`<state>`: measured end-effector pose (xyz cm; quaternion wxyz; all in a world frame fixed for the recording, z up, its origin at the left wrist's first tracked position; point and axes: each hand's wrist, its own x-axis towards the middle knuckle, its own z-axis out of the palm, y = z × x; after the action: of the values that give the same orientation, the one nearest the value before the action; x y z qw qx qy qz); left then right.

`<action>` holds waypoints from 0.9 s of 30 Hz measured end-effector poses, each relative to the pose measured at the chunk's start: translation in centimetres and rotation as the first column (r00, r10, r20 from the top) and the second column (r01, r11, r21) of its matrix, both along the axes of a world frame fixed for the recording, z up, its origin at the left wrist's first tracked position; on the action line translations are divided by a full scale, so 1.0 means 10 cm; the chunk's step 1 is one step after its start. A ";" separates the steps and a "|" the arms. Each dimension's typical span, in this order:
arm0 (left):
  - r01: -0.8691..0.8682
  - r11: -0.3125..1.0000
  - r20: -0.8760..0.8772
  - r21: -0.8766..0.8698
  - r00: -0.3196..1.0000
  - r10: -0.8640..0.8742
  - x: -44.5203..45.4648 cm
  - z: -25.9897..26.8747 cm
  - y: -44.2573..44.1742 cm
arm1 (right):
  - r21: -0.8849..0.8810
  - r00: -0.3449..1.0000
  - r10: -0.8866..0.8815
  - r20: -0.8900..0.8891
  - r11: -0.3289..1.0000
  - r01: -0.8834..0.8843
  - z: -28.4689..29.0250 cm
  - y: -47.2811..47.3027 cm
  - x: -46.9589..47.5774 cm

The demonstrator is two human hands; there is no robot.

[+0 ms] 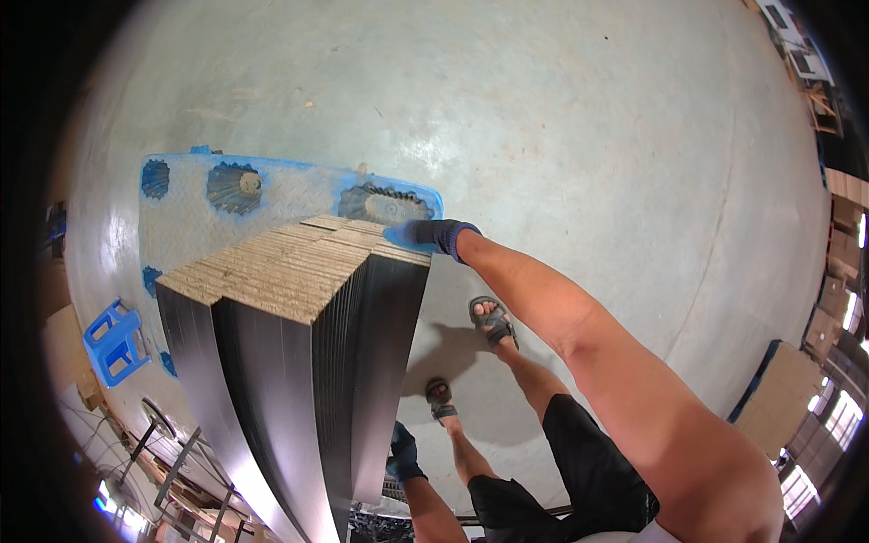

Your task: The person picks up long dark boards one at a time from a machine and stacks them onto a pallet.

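Note:
A tall stack of dark-faced particleboard panels [271,339] stands before me, its raw tan ends [292,261] turned up and unevenly lined up. My right hand [424,234], in a blue and dark knit glove, hooks its fingers over the ends of the panels on the right side. The fingers are blurred and the thumb is out of sight. Lower down, my gloved left hand [404,451] is at the right side of the stack, its fingers partly hidden by the panels. Beneath the far end lies a worn blue plastic pallet [299,180] with scalloped holes.
A blue plastic stool [117,345] is on the floor to the left. Below it stands a metal frame [193,468]. My sandalled feet [492,322] are right of the stack. Stacked tan boards [781,394] sit at the far right. Smooth concrete floor [577,136] extends beyond.

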<state>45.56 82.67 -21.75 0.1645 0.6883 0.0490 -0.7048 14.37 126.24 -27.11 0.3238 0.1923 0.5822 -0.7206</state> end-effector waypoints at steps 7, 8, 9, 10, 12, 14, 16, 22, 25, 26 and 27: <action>0.050 0.998 -0.073 -0.027 0.996 -0.052 0.01 0.10 0.06 | 0.071 0.999 0.039 0.005 0.997 -0.039 -0.11 0.00 -0.10; 0.039 0.999 -0.069 -0.002 0.997 -0.039 -0.01 0.10 0.03 | 0.076 0.999 0.039 0.009 0.996 -0.039 -0.12 -0.06 -0.09; 0.015 1.000 -0.044 0.026 0.999 -0.014 -0.01 0.10 0.02 | 0.085 0.999 0.045 0.014 0.995 -0.046 -0.13 -0.05 -0.12; -0.010 0.999 -0.020 0.052 1.000 0.011 -0.01 0.10 0.00 | 0.081 0.998 0.055 0.012 0.995 -0.055 -0.14 -0.04 -0.14; -0.061 0.993 -0.024 0.099 0.998 0.064 -0.03 0.05 0.02 | 0.053 0.997 0.079 -0.003 0.995 -0.079 -0.15 0.03 -0.23; -0.100 0.987 -0.070 0.128 0.991 0.110 -0.04 0.07 0.01 | 0.038 0.996 0.091 -0.008 0.995 -0.091 -0.15 0.07 -0.31; -0.013 0.999 -0.051 0.045 0.999 0.015 -0.02 0.10 -0.01 | 0.050 0.995 0.097 0.009 0.994 -0.097 -0.15 -0.09 -0.23; -0.081 0.996 -0.001 0.020 0.997 0.081 0.00 0.19 0.12 | 0.130 0.986 0.163 0.021 0.978 -0.165 0.32 -0.08 -0.37; 0.106 0.994 -0.078 -0.042 0.991 -0.109 0.08 0.03 -0.14 | 0.220 0.975 0.221 0.014 0.951 -0.219 -0.43 -0.20 -0.30; 0.116 0.992 -0.119 -0.047 0.985 -0.121 0.16 -0.01 -0.15 | 0.259 0.968 0.249 0.010 0.935 -0.243 -0.45 -0.33 -0.26; 0.130 0.989 -0.138 -0.064 0.981 -0.138 0.19 -0.05 -0.19 | 0.299 0.961 0.276 0.004 0.917 -0.265 -0.48 -0.42 -0.25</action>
<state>47.48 80.75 -22.22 0.1314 0.6334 -0.0050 -0.7625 11.87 122.01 -31.94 0.3765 0.1427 0.7107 -0.5769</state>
